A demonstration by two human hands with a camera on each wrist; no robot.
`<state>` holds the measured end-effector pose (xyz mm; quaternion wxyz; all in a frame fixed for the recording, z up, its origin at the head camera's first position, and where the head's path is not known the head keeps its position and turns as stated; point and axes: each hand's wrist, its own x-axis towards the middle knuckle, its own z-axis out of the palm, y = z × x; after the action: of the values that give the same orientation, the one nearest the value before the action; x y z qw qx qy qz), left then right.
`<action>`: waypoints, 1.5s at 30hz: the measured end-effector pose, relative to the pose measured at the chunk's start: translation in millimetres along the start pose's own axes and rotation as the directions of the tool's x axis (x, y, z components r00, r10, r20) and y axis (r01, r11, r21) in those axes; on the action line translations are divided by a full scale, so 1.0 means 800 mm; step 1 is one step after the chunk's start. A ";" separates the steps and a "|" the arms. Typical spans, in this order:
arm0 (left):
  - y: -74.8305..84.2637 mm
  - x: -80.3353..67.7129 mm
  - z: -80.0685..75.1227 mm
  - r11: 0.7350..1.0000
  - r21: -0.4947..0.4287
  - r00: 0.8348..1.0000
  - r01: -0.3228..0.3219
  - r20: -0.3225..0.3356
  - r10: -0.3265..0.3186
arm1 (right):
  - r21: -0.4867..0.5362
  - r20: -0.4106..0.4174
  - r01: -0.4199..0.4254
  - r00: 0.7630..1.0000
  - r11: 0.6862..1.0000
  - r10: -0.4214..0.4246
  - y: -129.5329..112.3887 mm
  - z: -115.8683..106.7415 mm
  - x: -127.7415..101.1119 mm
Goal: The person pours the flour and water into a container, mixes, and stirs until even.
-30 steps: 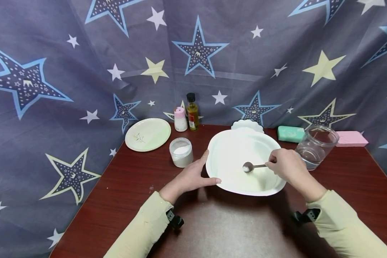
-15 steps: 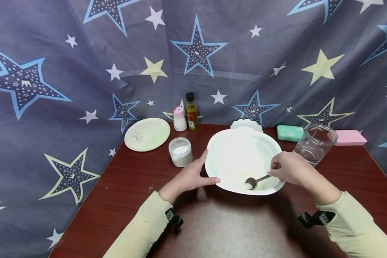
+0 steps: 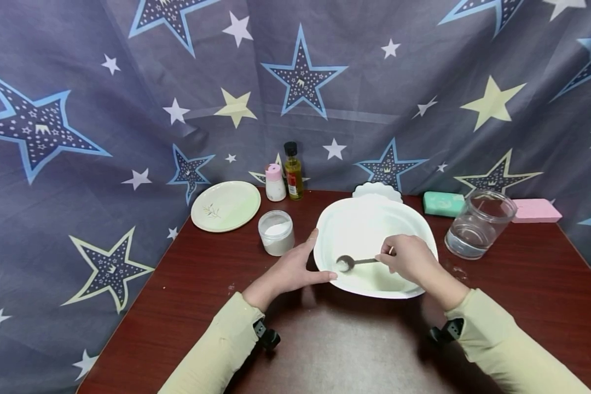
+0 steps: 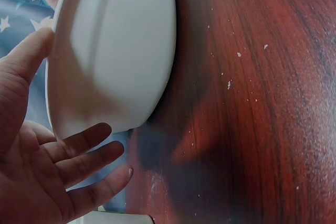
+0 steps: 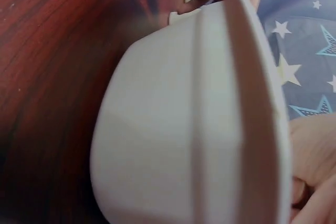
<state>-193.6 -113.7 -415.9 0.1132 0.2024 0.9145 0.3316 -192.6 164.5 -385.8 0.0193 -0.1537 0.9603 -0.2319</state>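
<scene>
White bowl [image 3: 369,230], squarish with a wide rim, sits mid-table [image 3: 202,306]. Metal spoon [image 3: 352,262] inside it, white powder in its scoop, near the bowl's left wall. Right hand [image 3: 407,258] pinches the spoon handle over the bowl. Left hand [image 3: 290,271], fingers straight, braces the bowl's left rim. Powder jar [image 3: 276,232] just left of bowl, glass jar [image 3: 479,225] right of it

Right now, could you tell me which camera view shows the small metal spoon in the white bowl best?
The head view: the small metal spoon lies inside the large white bowl, its handle pinched by the right hand. Both wrist views show only the bowl's outer wall, so the spoon is hidden there.
</scene>
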 end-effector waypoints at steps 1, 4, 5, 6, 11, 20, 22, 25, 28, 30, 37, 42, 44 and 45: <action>0.000 0.000 0.000 1.000 -0.001 1.000 -0.001 0.000 0.001 | -0.003 -0.019 -0.010 1.000 1.000 0.010 -0.001 0.002 0.003; 0.000 0.000 0.000 1.000 -0.008 1.000 -0.004 0.000 0.004 | -0.018 -0.077 -0.034 0.997 0.999 0.032 -0.004 0.008 0.011; 0.000 0.000 0.000 1.000 -0.010 1.000 -0.003 0.000 0.003 | -0.026 -0.097 -0.042 0.995 0.999 0.039 -0.004 0.009 0.014; 0.000 0.000 0.000 1.000 -0.011 1.000 -0.004 0.000 0.004 | -0.037 -0.120 -0.045 0.992 0.998 0.040 -0.004 0.010 0.016; -0.002 0.001 0.002 1.000 -0.012 1.000 -0.010 -0.001 0.010 | -0.097 -0.204 -0.087 0.977 0.991 0.066 0.006 0.007 0.024; -0.003 0.002 0.002 0.999 -0.034 1.000 -0.013 0.002 0.013 | -0.198 -0.252 -0.111 0.966 0.974 0.059 0.036 -0.021 0.011; -0.003 0.001 0.002 0.999 -0.036 1.000 -0.013 0.002 0.013 | -0.210 -0.256 -0.106 0.965 0.972 0.050 0.041 -0.028 0.006; -0.002 0.000 0.001 0.999 -0.036 1.000 -0.013 0.002 0.013 | -0.221 -0.252 -0.097 0.967 0.970 0.039 0.044 -0.039 -0.004; -0.002 0.000 0.001 0.999 -0.031 1.000 -0.013 0.002 0.013 | -0.228 -0.235 -0.085 0.972 0.970 0.030 0.045 -0.049 -0.012; -0.002 0.001 0.001 1.000 -0.028 1.000 -0.011 0.002 0.011 | -0.241 -0.215 -0.069 0.976 0.968 0.016 0.044 -0.054 -0.017; -0.002 0.001 0.001 1.000 -0.030 1.000 -0.008 0.005 0.008 | -0.275 -0.117 0.019 0.992 0.961 -0.053 0.039 -0.069 -0.029; -0.001 0.000 0.001 1.000 -0.031 1.000 -0.003 0.006 0.003 | -0.245 0.000 0.027 1.000 0.969 -0.028 0.036 -0.070 -0.030; -0.001 0.001 0.001 1.000 -0.029 1.000 -0.002 0.005 0.002 | -0.211 0.043 0.017 0.999 0.977 -0.008 0.033 -0.066 -0.029; -0.001 0.001 0.001 1.000 -0.028 1.000 -0.003 0.004 0.003 | -0.195 0.055 0.019 0.998 0.981 -0.008 0.032 -0.064 -0.029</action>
<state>-194.0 -113.6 -417.5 0.1173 0.2027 0.9092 0.3443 -183.5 215.5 -352.8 0.0286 -0.1675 0.9765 -0.1323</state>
